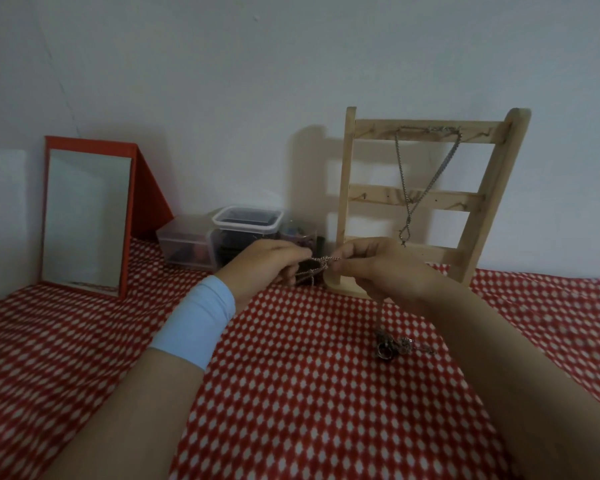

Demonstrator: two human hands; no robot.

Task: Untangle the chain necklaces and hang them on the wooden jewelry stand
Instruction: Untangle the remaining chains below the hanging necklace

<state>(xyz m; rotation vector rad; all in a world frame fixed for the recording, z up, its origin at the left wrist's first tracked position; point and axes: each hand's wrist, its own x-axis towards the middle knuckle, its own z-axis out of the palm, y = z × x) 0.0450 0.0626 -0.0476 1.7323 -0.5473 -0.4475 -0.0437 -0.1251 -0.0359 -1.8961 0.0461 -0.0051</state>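
Observation:
A thin chain necklace is stretched between my two hands, held up in front of the wooden jewelry stand. My left hand pinches one end and my right hand pinches the other, with loops dangling below. One silver necklace hangs from hooks on the stand's top rail. A small tangled pile of chains lies on the red patterned cloth under my right forearm.
A red-framed mirror leans against the wall at the left. Clear plastic boxes stand behind my left hand, next to the stand's base. The red and white cloth covers the whole surface.

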